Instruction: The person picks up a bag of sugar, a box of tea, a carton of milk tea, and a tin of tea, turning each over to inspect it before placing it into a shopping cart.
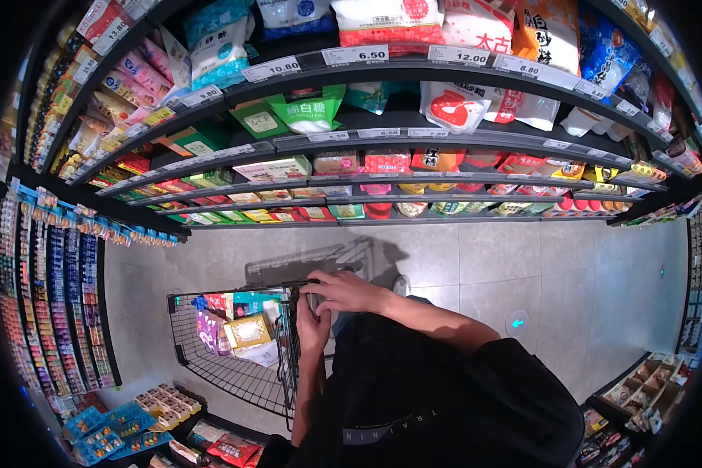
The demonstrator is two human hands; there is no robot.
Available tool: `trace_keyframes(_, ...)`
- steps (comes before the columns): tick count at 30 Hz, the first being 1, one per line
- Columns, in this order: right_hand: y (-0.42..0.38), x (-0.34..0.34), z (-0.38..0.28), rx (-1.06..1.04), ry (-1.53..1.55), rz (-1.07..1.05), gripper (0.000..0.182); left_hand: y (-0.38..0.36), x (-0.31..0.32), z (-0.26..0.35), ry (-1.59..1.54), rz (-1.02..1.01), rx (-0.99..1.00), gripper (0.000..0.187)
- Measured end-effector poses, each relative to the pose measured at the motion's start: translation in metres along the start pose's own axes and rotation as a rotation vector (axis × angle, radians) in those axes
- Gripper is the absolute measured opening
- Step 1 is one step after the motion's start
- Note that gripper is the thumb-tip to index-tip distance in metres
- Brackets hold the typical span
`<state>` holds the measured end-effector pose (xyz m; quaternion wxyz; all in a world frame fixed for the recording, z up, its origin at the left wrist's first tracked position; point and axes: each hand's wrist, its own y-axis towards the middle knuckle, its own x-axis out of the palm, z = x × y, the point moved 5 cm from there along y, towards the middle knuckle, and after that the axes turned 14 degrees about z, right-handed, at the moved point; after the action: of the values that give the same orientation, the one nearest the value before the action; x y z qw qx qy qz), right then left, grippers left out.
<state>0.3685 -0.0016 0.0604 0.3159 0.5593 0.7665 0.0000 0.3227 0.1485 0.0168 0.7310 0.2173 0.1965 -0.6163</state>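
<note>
Gripping a small dark device, likely a phone, just above the cart handle: left hand curled round it from below, right hand closed over its top. Shopping cart already holds several packets. Stocked shelves ahead; shopping seemingly mid-way.

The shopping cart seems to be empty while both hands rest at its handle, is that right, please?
Not quite: the head view shows the shopping cart holding several packaged goods. The left hand and right hand are indeed together at its handle.
</note>
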Motion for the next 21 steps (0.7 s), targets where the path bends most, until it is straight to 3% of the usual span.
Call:
trace_keyframes(8,0.001,0.0,0.0,0.056,0.046,-0.066,0.054,-0.002,0.003,-0.018,-0.015,-0.032,-0.092,0.065)
trace_keyframes(11,0.001,0.001,0.0,0.051,0.041,-0.059,0.054,-0.001,0.0,-0.009,0.008,0.001,0.026,0.066)
trace_keyframes(13,0.002,0.0,-0.001,0.045,0.039,-0.053,0.054,-0.001,-0.004,0.006,0.083,-0.09,-0.152,0.065)
trace_keyframes(14,0.003,-0.001,-0.002,0.045,0.03,-0.063,0.053,-0.001,-0.005,0.001,0.085,-0.087,-0.15,0.065)
trace_keyframes(16,0.003,-0.001,-0.002,0.045,0.025,-0.072,0.052,0.001,-0.011,0.009,0.166,0.002,0.13,0.064)
trace_keyframes(21,0.005,-0.001,0.002,0.033,-0.027,-0.092,0.053,0.009,-0.017,0.013,0.223,-0.037,0.134,0.06)
